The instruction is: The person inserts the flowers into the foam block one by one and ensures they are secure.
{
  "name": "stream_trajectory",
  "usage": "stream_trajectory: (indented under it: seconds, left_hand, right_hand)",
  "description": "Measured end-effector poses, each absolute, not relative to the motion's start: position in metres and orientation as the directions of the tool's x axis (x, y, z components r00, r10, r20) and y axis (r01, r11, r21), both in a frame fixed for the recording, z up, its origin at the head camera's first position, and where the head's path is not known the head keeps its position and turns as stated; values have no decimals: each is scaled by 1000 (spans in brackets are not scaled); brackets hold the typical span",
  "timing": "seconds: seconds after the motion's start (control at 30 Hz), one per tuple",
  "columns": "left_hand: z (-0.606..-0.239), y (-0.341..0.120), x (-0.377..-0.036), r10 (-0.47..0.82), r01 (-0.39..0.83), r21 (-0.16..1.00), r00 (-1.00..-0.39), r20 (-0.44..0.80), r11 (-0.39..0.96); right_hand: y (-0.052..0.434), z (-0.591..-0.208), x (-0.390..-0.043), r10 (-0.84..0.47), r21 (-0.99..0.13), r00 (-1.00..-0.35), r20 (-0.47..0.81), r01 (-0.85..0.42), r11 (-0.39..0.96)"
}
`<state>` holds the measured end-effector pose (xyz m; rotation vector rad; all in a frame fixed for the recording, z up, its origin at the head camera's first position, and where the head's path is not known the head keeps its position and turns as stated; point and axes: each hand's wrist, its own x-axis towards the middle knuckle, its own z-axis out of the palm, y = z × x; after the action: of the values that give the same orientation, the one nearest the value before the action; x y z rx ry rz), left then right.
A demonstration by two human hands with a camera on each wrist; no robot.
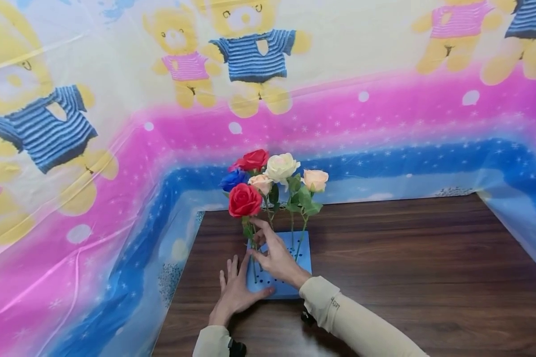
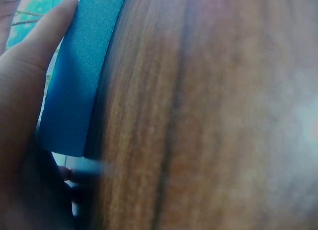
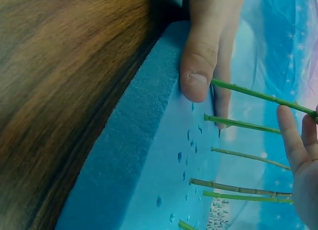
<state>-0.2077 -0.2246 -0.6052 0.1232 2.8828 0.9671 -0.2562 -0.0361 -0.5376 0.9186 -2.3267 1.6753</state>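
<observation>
A light-blue foam block [image 1: 301, 248] with small holes lies on the table, and several artificial roses stand upright in it. My right hand [image 1: 279, 255] pinches the green stem of the front red rose [image 1: 244, 200]. That stem [image 3: 258, 94] reaches down to the block beside my left thumb in the right wrist view. My left hand [image 1: 238, 293] rests against the block's near left corner, thumb on its top edge and fingers spread straight along the side. Behind stand a blue rose [image 1: 234, 180], a white rose [image 1: 282, 167], a peach rose [image 1: 315, 180] and another red rose [image 1: 255, 159].
The brown wooden table [image 1: 406, 263] stretches out to the right of the block. A printed cloth [image 1: 339, 119] with bears hangs behind the table and along its left side. A smaller peach rose [image 1: 261, 184] sits amid the bunch.
</observation>
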Motion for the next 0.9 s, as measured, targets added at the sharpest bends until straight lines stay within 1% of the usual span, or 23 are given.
stream_trajectory:
  seconds: [0.27,0.53,0.73,0.9]
  left_hand:
    - [-602,-223,-208,110,32,579,-989,-100,815]
    - [-602,-222,-209,112,36,580,-989,-97,814]
    - [-601,-224,-209,118,45,590,-989,-86,806]
    - [-603,-225,-209,121,45,590,-989,-90,806]
  right_hand:
    - [-36,-543,-252,-401,-813,-814,421,-534,232]
    - [-34,-548,-252,-405,-830,-822,401,-513,219]
    - [-32,-549,-250,-438,-844,-809,393,-506,178]
    - [-34,-550,-249,-457,-834,-802,385,-515,201]
